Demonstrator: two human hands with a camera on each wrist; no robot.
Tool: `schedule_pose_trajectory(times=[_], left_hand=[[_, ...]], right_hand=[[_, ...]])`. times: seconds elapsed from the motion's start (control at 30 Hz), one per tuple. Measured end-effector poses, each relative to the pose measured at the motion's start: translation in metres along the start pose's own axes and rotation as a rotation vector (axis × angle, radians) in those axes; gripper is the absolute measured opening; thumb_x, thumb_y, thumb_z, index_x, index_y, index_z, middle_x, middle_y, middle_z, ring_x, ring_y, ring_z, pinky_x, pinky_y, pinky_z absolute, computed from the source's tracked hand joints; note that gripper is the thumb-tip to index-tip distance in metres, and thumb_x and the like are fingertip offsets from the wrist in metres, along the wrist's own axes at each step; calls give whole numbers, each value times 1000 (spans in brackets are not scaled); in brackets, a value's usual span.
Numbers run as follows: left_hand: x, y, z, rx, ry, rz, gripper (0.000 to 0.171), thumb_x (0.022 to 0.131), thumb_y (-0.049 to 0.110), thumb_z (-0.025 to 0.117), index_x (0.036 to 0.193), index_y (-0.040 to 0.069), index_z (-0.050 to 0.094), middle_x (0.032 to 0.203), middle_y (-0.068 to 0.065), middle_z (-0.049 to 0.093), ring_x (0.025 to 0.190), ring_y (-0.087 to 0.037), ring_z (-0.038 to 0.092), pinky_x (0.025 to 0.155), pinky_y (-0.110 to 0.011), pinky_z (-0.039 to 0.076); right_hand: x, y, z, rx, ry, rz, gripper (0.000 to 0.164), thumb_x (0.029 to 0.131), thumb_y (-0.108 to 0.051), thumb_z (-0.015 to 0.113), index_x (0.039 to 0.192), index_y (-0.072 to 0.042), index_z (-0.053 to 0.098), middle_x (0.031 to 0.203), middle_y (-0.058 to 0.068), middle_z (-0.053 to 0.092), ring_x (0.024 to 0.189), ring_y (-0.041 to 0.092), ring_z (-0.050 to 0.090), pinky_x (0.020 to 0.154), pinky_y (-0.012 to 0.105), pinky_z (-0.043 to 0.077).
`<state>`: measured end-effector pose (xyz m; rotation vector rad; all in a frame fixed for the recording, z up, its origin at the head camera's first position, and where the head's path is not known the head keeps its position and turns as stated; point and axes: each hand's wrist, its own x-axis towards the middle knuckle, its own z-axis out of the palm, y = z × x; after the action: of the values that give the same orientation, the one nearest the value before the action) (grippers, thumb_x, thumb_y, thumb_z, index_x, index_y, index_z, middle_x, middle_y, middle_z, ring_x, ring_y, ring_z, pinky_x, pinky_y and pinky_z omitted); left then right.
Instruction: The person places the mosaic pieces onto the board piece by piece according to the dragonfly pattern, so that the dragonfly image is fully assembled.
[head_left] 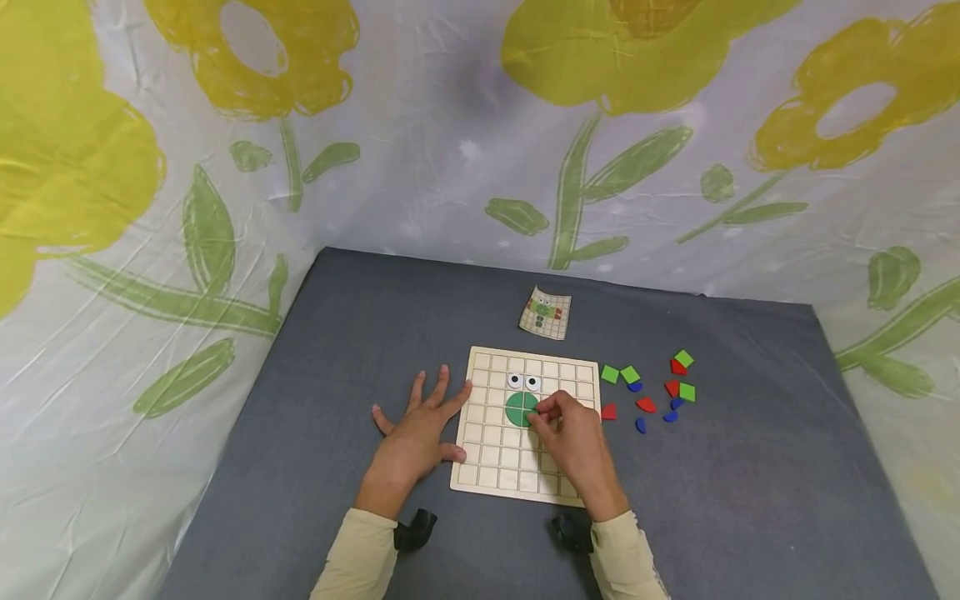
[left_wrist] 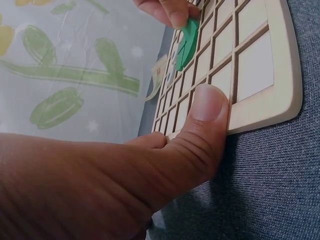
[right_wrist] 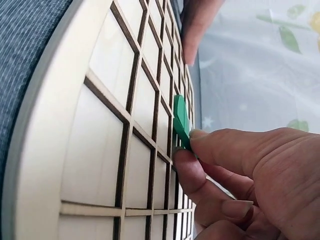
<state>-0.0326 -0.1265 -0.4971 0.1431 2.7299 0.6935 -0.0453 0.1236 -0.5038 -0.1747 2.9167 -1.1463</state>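
Note:
A wooden grid board [head_left: 489, 457] lies on the dark cloth. My left hand [head_left: 415, 440] is spread beside its left edge, thumb resting on the rim in the left wrist view. My right hand [head_left: 577, 437] is over the board's middle, pinching a green quarter-circle piece [right_wrist: 183, 136] between thumb and forefinger. That piece is at the lower right of other green quarter-circle pieces [head_left: 515, 402], which sit in the grid as part of a round shape. Just above them are two round eye pieces [head_left: 514, 381]. Fingertips partly cover the pinched piece, so I cannot tell whether it is seated.
Right of the board lie loose green squares [head_left: 610, 374], red pieces [head_left: 646, 405] and blue pieces [head_left: 671, 417], several of each. Beyond the board is a small curled pattern card [head_left: 547, 315]. A flower-printed curtain [head_left: 420, 192] hangs behind the table [head_left: 750, 500].

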Motion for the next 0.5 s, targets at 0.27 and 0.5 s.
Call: schedule_pose_trajectory(times=[0.27,0.5], left_hand=[[0,1,0,1,3,1,107,72,34,89,166,34,37,177,-4,13,164,-39,2,100,-97,2],[-1,1,0,-3,3,3,106,72,33,89,165,34,38,177,-4,14,164,-39,3,99,-97,2]], right_hand=[[1,-1,-1,-33,-7,20,19,89,-16,87,96,-11,70,80,-1,71,61,9,53,54,26,43],[1,-3,0,-54,-14,26,19,90,-16,87,93,-13,68,79,-2,69,60,9,52,55,26,44]])
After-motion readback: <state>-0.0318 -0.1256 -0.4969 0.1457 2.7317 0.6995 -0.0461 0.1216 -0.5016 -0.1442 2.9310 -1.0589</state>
